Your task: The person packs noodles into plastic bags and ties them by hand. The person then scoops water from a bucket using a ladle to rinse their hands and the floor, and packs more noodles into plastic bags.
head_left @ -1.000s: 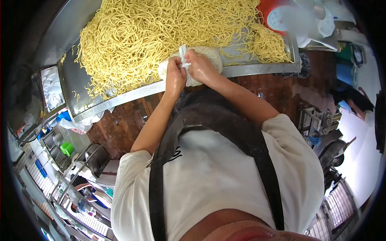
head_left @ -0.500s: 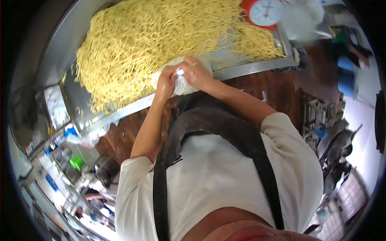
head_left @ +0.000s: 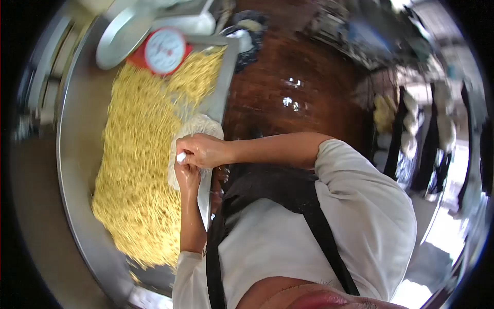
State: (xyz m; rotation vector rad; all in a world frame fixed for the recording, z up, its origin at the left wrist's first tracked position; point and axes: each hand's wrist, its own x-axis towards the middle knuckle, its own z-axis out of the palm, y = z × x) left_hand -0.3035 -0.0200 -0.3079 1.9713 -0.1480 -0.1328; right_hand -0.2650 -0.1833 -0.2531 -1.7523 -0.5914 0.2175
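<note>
2 bare hands meet at the gathered white neck [head_left: 181,157] of a cloudy plastic bag [head_left: 198,125]. The bag lies at the near rim of a metal tray [head_left: 77,206], between loose yellow noodles [head_left: 139,180] and the dark apron [head_left: 260,188]; its contents are indistinct.

Right arm: forearm nearly level across the view, reaching leftward in front of the body, elbow out by the white sleeve. Right hand [head_left: 203,151] uppermost, knuckles raised, fingers curled and pinching the bag's neck; a short white tuft pokes out beside them.

Left arm: forearm almost vertical in the view, running along the tray's near side. Left hand [head_left: 187,172] sits just below the right, wrist fairly straight. Its fingertips are partly covered, so whether they also pinch the plastic cannot be told.

Beyond the bag: red dial scale [head_left: 164,50], noodles beside it, shallow metal pan [head_left: 121,41] adjacent. Noodles blurred.
</note>
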